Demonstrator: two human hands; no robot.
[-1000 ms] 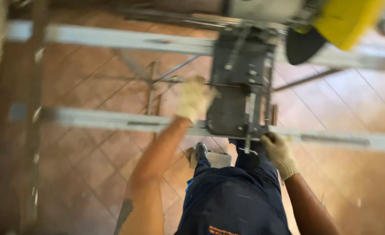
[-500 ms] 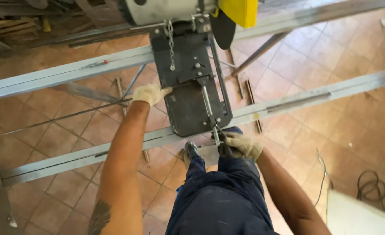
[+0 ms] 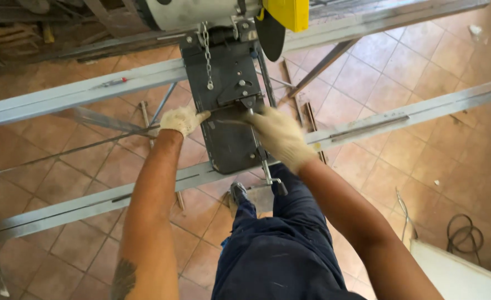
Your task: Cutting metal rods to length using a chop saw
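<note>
Over the saw base, head view: left hand, gloved, lies against the base's left edge, fingers flat on the plate, closed on nothing, seemingly steadying it. Right hand, gloved and blurred, covers the clamp rod near the base's middle; whether its grip is closed on the rod I cannot tell. Base rests across two rails, blade at its far edge, a chain hanging there. No containers show.

Cream knit gloves on both hands, bare forearms w/ tattoo, navy work trousers, dark shoe
</note>
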